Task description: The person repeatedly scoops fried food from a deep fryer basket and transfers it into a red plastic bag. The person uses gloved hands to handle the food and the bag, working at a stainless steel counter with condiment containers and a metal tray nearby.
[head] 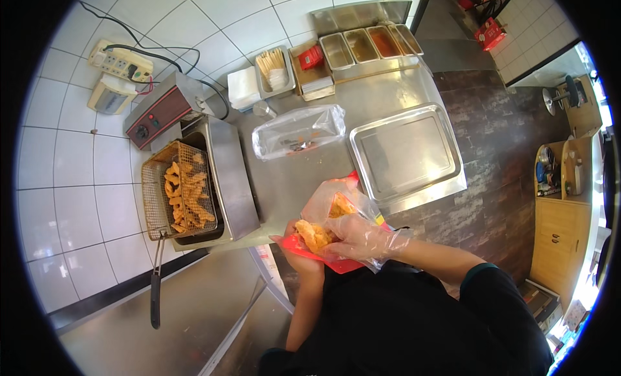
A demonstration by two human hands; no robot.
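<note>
My left hand [302, 262] supports a red and clear plastic bag [320, 194] from below, close to my body. In a clear disposable glove, my right hand [361, 238] grips a piece of fried chicken [314, 234] at the bag's mouth. Another golden fried piece [342, 205] shows through the bag just beyond my fingers. The left fingers are mostly hidden beneath the bag. Past my hands, a clear plastic bag [299, 132] with crumbs inside lies on the steel table [281, 187].
A wire fryer basket [157, 191] of fried chicken rests over the fryer [233, 182], its black handle [155, 301] jutting towards me. A steel tray [407, 150] lies at right. Sauce pans [385, 42], a skewer tray [271, 70] and white paper bags [244, 87] line the back.
</note>
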